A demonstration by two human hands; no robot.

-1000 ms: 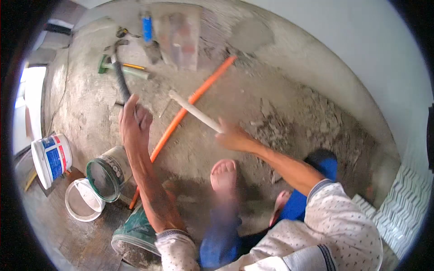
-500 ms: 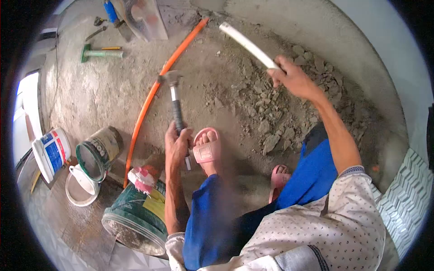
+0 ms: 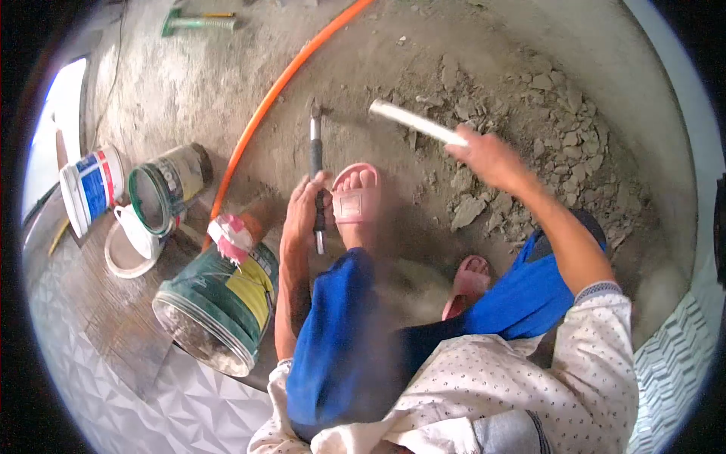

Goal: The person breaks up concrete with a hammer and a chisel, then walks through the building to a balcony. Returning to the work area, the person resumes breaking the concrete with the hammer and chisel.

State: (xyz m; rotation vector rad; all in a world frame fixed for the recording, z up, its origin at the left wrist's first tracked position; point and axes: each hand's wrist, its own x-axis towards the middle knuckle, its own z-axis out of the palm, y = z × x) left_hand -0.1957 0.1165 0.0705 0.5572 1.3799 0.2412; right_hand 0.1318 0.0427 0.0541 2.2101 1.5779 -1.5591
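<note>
My left hand [image 3: 305, 203] is closed around the dark grip of a hammer [image 3: 316, 151], beside my left foot in its pink slipper [image 3: 355, 198]. The hammer's head points away from me and its metal butt end shows below the hand. In my right hand [image 3: 490, 157] is one end of a short white plastic pipe [image 3: 416, 123]. The pipe's free end points up and left, over the dirt floor and left of the broken rubble [image 3: 473, 208]. My right hand is slightly blurred.
An orange hose [image 3: 261, 113] curves across the floor on the left. Several buckets stand or lie there, including a green bucket [image 3: 208, 291] with a pink-and-white cloth [image 3: 231, 234]. A green-handled tool [image 3: 198, 23] lies at the far left. A wall curves along the right.
The view has shifted, so the far tools are mostly out of frame. The hammer is now more upright in view, and the white pipe has tilted nearer to level.
</note>
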